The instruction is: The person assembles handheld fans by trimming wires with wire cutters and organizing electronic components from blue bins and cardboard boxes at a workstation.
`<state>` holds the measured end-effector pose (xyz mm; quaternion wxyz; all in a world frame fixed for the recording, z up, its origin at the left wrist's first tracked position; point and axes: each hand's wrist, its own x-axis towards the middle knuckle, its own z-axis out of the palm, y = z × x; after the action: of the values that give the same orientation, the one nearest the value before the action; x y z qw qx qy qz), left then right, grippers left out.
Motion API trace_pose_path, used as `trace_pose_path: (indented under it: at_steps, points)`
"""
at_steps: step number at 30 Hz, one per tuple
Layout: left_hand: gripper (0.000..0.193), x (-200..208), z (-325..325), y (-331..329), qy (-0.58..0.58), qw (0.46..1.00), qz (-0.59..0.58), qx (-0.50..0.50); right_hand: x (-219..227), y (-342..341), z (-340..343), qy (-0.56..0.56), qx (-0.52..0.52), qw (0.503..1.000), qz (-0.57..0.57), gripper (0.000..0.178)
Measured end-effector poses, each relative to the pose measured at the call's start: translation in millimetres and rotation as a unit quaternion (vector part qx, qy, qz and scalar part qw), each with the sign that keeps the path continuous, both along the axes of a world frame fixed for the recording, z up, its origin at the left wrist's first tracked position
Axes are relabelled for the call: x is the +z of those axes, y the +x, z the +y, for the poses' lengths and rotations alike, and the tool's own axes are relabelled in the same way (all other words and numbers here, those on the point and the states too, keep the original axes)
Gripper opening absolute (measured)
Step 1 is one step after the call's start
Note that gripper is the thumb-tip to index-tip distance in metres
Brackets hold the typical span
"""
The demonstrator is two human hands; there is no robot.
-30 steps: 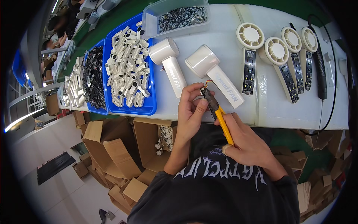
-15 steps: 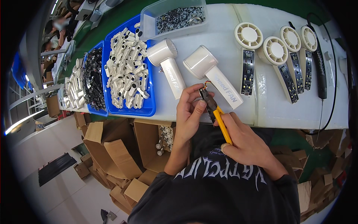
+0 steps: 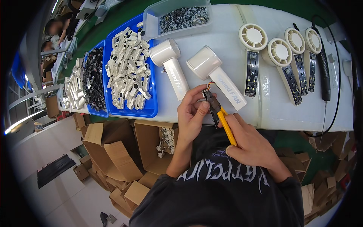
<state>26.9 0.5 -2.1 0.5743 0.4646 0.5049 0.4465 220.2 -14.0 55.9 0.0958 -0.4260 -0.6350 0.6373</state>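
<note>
One dark circuit board (image 3: 214, 118), held at the worktop's (image 3: 298, 119) near edge: the grip of your left hand (image 3: 191, 117) pinches it. One pair of yellow-handled pliers (image 3: 227, 128): the grip of your right hand (image 3: 248, 142) wraps around them, jaws at the board, beside coloured wires (image 3: 211, 83). Beyond: two white fan housings (image 3: 204, 62). Further left: one blue tray (image 3: 152, 110) of small white parts (image 3: 130, 72).

White table (image 3: 298, 118), blue trays (image 3: 133, 112), white fans (image 3: 204, 63)
</note>
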Motion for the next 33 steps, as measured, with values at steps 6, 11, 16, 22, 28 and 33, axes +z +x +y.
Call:
trace_pose_path:
  at_steps: [6,11,16,22,28,33]
  points:
    - [0.042,1.8,0.3,2.5,0.001,1.0,-0.019,0.016,0.4,0.0,-2.6,0.008,-0.003,1.0,-0.005,0.057]
    - [0.04,0.6,-0.2,2.6,-0.006,0.998,-0.054,0.021,-0.3,0.6,-4.8,0.006,-0.022,1.0,0.004,0.054]
    - [0.041,-0.4,-1.2,2.5,-0.006,0.999,-0.051,0.018,0.3,1.0,-3.4,-0.045,-0.064,0.995,0.054,0.051]
    - [0.042,0.5,-1.1,4.6,0.003,0.999,-0.034,0.029,-1.5,-1.1,-5.6,-0.056,-0.078,0.993,0.067,0.049]
    - [0.041,-0.6,-1.8,4.2,-0.006,0.999,-0.034,0.034,-2.7,-1.0,-5.8,-0.076,-0.089,0.989,0.089,0.05]
    - [0.04,0.7,-1.0,5.6,-0.005,0.999,-0.04,0.036,-3.0,-0.4,-5.8,-0.099,-0.096,0.985,0.107,0.051]
